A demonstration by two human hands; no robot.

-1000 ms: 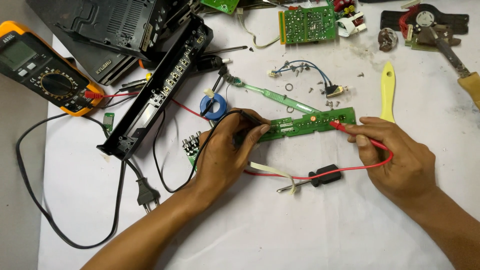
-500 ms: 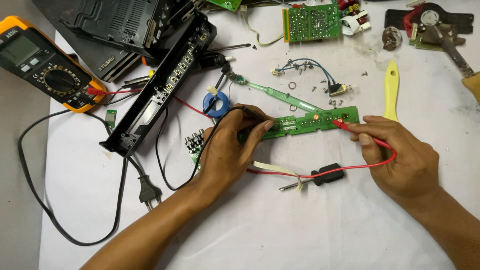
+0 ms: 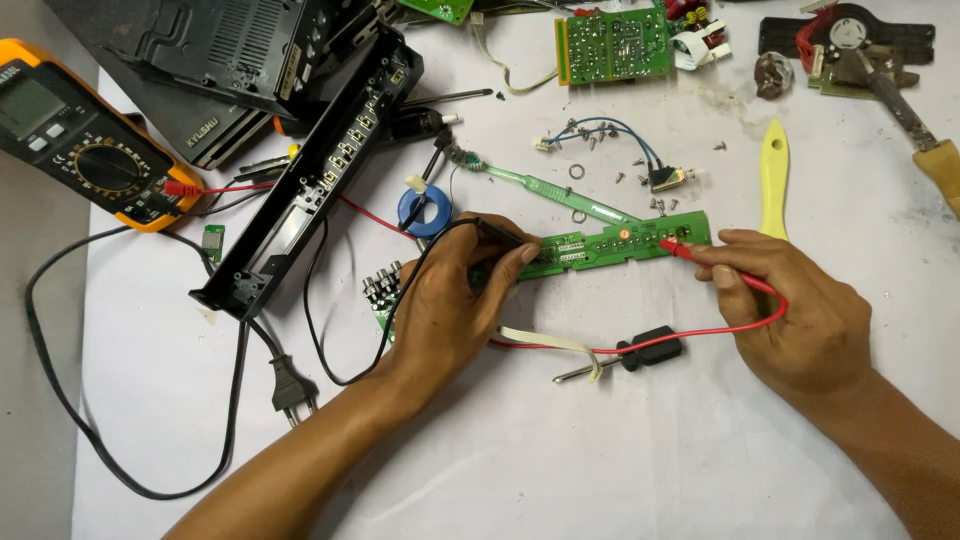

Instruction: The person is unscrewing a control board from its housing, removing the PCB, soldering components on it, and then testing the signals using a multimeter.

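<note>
A long narrow green circuit board [image 3: 630,240] lies on the white sheet at the centre. My left hand [image 3: 450,300] pinches a black test probe [image 3: 500,232] with its tip on the board's left end. Over on the right end, my right hand [image 3: 800,310] presses a red test probe [image 3: 690,252] against the board. Red and black leads run from the probes to an orange-cased multimeter [image 3: 80,135] at the far left.
A black device front panel [image 3: 320,170] and casing lie at upper left with a mains plug [image 3: 292,392]. A green toothbrush [image 3: 540,185], a blue coil [image 3: 425,210], loose screws, a yellow brush [image 3: 772,180], a small screwdriver [image 3: 630,358], another board [image 3: 612,45] and a soldering iron [image 3: 915,125] surround the work.
Both hands stay on the board with the probes; the red probe tip has shifted slightly along the board's right end. The camera view has drifted a little.
</note>
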